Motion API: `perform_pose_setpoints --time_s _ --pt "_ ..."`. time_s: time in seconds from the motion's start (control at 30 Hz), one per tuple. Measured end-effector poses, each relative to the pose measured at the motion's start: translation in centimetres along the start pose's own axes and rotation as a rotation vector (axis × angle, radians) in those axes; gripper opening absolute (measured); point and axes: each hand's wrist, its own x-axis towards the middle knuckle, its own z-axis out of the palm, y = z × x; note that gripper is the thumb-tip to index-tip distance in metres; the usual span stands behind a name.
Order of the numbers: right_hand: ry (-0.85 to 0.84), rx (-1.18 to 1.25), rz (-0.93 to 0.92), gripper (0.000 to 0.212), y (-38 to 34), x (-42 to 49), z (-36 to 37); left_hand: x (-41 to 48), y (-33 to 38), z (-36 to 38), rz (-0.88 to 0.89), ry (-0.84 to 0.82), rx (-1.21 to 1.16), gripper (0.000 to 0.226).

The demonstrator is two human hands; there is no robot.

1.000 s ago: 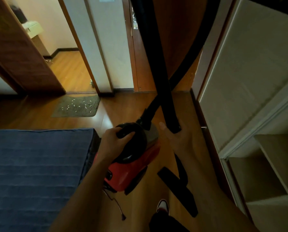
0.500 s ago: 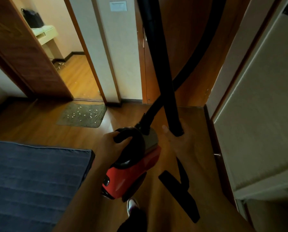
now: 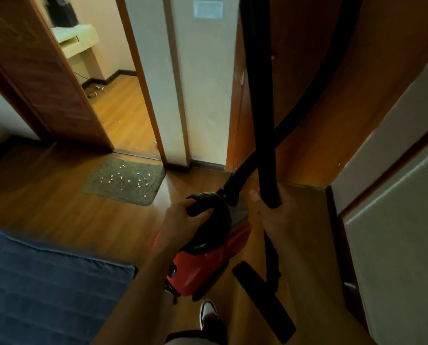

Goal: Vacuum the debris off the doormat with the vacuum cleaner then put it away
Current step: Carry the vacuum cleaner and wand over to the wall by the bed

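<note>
A red and black canister vacuum cleaner (image 3: 203,267) hangs above the wooden floor, carried by its black top handle in my left hand (image 3: 183,220). My right hand (image 3: 272,217) grips the black wand (image 3: 260,108), which rises out of the top of the view. The black floor nozzle (image 3: 262,300) hangs below my right hand. A black hose (image 3: 305,105) curves from the canister up to the right. The grey-green doormat (image 3: 128,181), strewn with several small white bits of debris (image 3: 123,179), lies ahead on the left before an open doorway.
A blue mattress (image 3: 46,290) fills the lower left. An open wooden door (image 3: 41,70) stands left of the doorway, with more white bits on the floor beyond. A white cupboard (image 3: 394,220) lines the right side. My shoe (image 3: 208,314) shows below the canister.
I have walked forward with the vacuum in both hands; the doormat and doorway are nearer and the mattress has slid back to the lower left. The open shelves on the right have left the view.
</note>
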Motion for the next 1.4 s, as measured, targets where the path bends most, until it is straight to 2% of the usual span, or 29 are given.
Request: perform_pose_setpoints --time_s 0.13,0.3,0.43,0.63,0.73,0.8,0.97,1.03,1.27,1.4 --pt "-0.027 0.013 -0.007 0.014 -0.8 5.8 4.2 6.8 -0.7 -2.1 0.001 0.009 -0.021 0.015" --pt "-0.105 -0.003 -0.038 0.015 -1.3 11.6 9.1 13.1 -2.1 -4.2 0.008 0.068 0.000 0.018" --pt "-0.192 -0.012 -0.034 0.021 -0.6 16.0 13.1 17.2 -4.1 -5.8 -0.058 0.140 -0.044 0.009" --pt "-0.305 0.004 -0.016 0.015 0.0 23.2 20.1 23.7 -6.8 -8.2 -0.144 0.227 -0.048 0.008" --pt "-0.370 0.006 -0.030 0.025 0.9 27.9 24.2 27.6 -8.1 -9.1 -0.181 0.308 -0.003 0.017" --pt "-0.420 0.021 -0.072 0.030 1.4 31.3 27.2 30.3 -8.9 -9.9 -0.238 0.361 0.016 0.015" --pt "-0.599 0.062 -0.188 0.022 1.9 38.9 34.2 36.4 -9.1 -12.2 -0.321 0.469 0.001 0.014" --pt "-0.680 0.082 -0.215 0.027 1.9 41.2 37.2 38.2 -9.2 -13.3 -0.366 0.529 -0.022 0.015" --pt "-0.894 0.130 -0.366 0.033 -0.1 44.6 47.4 41.2 -10.3 -17.8 -0.430 0.757 -0.035 0.018" --pt "-1.033 0.163 -0.404 0.019 -0.5 44.9 52.5 41.6 -11.6 -20.3 -0.514 0.881 0.032 0.025"
